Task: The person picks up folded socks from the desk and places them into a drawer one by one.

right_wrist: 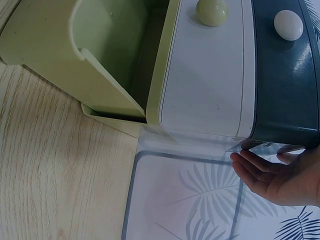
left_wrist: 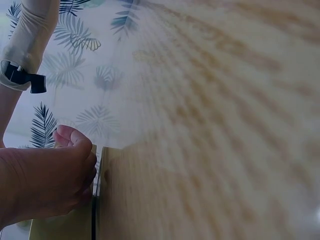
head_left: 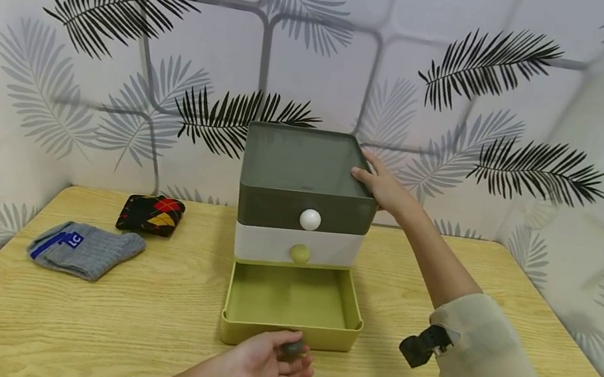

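Head view: a drawer unit point(head_left: 274, 207) stands by the middle of the table's point(head_left: 131, 333) back edge, its green drawer point(head_left: 326, 339) out; the left hand point(head_left: 266, 371) pinches its dark knob point(head_left: 292, 350). A grey sock point(head_left: 85, 250) lies near the left edge, a patterned sock point(head_left: 152, 214) farther back

Left wrist view: left fingers curled, knob hidden

Right wrist view: the right hand point(right_wrist: 277, 177), fingers extended, touches the unit's side

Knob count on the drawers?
3. White knob on the dark top drawer; green knob on the white middle drawer; dark knob on the open green bottom drawer, partly covered by the left hand. Any at the back would be hidden.
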`<action>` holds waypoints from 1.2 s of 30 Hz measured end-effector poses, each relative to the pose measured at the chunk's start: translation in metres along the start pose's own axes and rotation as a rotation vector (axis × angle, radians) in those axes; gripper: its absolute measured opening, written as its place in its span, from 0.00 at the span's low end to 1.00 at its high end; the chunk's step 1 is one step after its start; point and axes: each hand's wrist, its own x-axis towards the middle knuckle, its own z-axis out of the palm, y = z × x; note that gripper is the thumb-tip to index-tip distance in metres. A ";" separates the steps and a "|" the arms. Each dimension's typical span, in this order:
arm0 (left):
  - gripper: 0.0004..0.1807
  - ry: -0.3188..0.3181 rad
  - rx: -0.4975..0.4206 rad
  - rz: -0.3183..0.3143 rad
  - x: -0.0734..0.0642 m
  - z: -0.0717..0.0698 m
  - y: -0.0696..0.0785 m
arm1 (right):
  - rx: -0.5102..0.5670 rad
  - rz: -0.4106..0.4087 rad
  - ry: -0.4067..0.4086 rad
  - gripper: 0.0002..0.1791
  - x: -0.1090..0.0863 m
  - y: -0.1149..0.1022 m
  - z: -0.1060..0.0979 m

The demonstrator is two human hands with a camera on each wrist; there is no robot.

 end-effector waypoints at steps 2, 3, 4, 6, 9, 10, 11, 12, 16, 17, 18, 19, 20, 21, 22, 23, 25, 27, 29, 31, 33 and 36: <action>0.12 0.001 0.000 0.003 0.000 0.000 0.000 | 0.000 0.003 -0.003 0.36 0.000 0.000 0.000; 0.12 0.002 0.000 0.002 0.000 0.000 -0.001 | 0.000 0.004 -0.004 0.36 -0.001 0.000 -0.001; 0.12 0.002 0.000 0.001 -0.001 0.000 -0.001 | 0.000 0.005 -0.006 0.36 -0.001 0.000 -0.001; 0.12 0.002 -0.001 -0.002 -0.001 0.001 -0.002 | 0.002 0.006 -0.007 0.36 0.000 0.000 -0.001; 0.12 0.001 0.000 -0.010 -0.002 0.001 -0.002 | 0.007 0.006 -0.005 0.36 0.000 -0.001 -0.002; 0.12 0.000 0.001 -0.008 -0.002 0.001 -0.002 | 0.009 0.005 -0.006 0.36 0.000 -0.001 -0.002; 0.12 0.001 0.000 -0.008 -0.002 0.001 -0.002 | 0.009 0.004 -0.006 0.36 0.000 -0.001 -0.002; 0.12 0.002 -0.003 -0.010 -0.002 0.001 -0.002 | 0.009 0.004 -0.004 0.36 0.000 -0.001 -0.002; 0.11 0.007 -0.014 -0.020 -0.005 0.002 -0.004 | -0.005 0.006 -0.003 0.36 0.000 -0.002 -0.001; 0.11 0.010 -0.017 -0.027 -0.005 0.002 -0.005 | -0.007 0.007 -0.003 0.36 -0.001 -0.002 -0.001; 0.11 0.010 -0.018 -0.032 -0.006 0.003 -0.005 | -0.009 0.008 -0.003 0.36 -0.001 -0.002 -0.001; 0.11 0.011 -0.017 -0.036 -0.007 0.003 -0.006 | -0.009 0.008 -0.004 0.36 -0.001 -0.002 -0.001; 0.11 0.012 -0.018 -0.041 -0.007 0.004 -0.007 | -0.008 0.008 -0.004 0.36 -0.001 -0.003 -0.001; 0.11 0.013 -0.017 -0.046 -0.008 0.004 -0.008 | -0.008 0.008 -0.006 0.36 -0.001 -0.002 -0.001; 0.11 0.014 -0.017 -0.050 -0.009 0.005 -0.008 | -0.006 0.008 -0.006 0.36 -0.001 -0.003 -0.001; 0.11 0.012 -0.016 -0.055 -0.009 0.005 -0.009 | -0.005 0.008 -0.007 0.36 -0.001 -0.002 -0.001; 0.11 0.010 -0.010 -0.060 -0.010 0.006 -0.011 | -0.003 0.008 -0.007 0.36 0.000 -0.002 -0.001; 0.12 0.006 -0.003 -0.064 -0.012 0.006 -0.012 | -0.003 0.010 -0.007 0.36 0.000 -0.002 -0.001; 0.13 -0.001 0.003 -0.072 -0.013 0.007 -0.015 | 0.000 0.012 -0.005 0.36 0.000 -0.002 -0.001; 0.14 -0.010 0.010 -0.083 -0.014 0.008 -0.017 | 0.003 0.013 -0.004 0.36 -0.001 -0.003 -0.001; 0.14 -0.019 0.017 -0.090 -0.016 0.008 -0.019 | 0.006 0.013 -0.004 0.36 0.000 -0.002 -0.001; 0.13 -0.033 0.029 -0.099 -0.019 0.010 -0.024 | 0.004 0.011 -0.003 0.36 0.001 -0.001 -0.001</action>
